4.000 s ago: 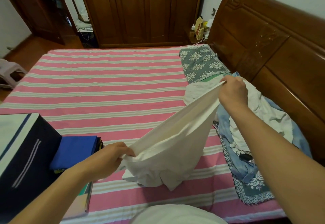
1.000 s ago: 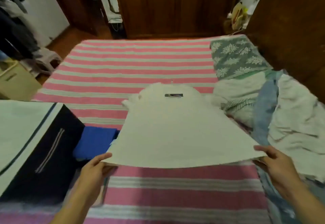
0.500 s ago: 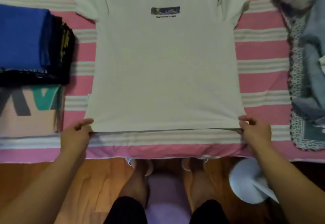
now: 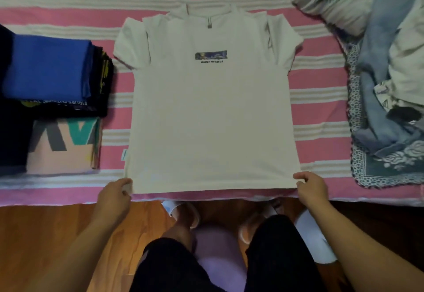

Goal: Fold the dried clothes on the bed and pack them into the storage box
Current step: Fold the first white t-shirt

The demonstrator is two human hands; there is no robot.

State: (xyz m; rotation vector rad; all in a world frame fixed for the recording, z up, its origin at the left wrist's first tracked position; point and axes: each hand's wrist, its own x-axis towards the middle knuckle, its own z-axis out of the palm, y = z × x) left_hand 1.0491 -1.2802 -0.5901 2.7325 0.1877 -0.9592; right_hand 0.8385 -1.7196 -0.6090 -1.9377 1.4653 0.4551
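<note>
A white T-shirt with a small dark chest print lies flat and face up on the pink striped bed, collar away from me. My left hand pinches its bottom left hem corner at the bed's near edge. Its bottom right corner is pinched by my right hand. Both sleeves lie spread at the sides. The dark storage box shows only as a sliver at the left edge.
A stack of folded clothes, blue on top, then black, then pink, sits left of the shirt. A heap of unfolded clothes lies on a patterned blue cloth at the right. Below the bed edge are wooden floor, my legs and a purple stool.
Over the frames the white shirt went from hanging bunched between my hands to spread flat on the bed. Since half a second ago my view has shifted slightly, showing the collar.
</note>
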